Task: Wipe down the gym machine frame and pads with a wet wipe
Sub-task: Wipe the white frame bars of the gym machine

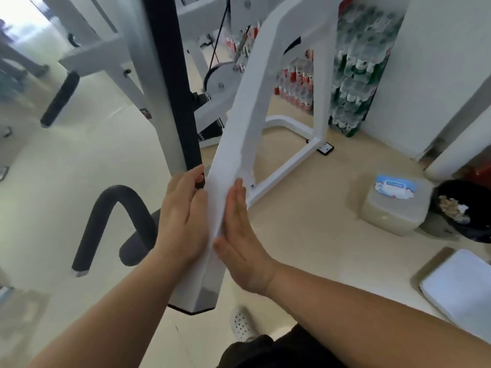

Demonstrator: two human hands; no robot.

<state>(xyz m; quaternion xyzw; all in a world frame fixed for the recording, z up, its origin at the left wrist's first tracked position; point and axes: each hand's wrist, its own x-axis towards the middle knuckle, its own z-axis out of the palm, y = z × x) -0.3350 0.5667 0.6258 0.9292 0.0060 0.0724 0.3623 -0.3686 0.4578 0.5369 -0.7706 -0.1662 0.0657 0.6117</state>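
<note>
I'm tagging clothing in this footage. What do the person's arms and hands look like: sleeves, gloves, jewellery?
The left arm and right arm are bare right to the picture's edge; no sleeve shows. The left hand and right hand wear no gloves, and no watch, bracelet or ring is visible on the sides that show.

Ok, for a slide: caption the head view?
Left hand and right hand press a wet wipe around the white frame.

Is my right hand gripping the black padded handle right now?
No, the right hand lies flat with straight fingers against the white frame bar, while the black padded handle stands apart on the left.
</note>
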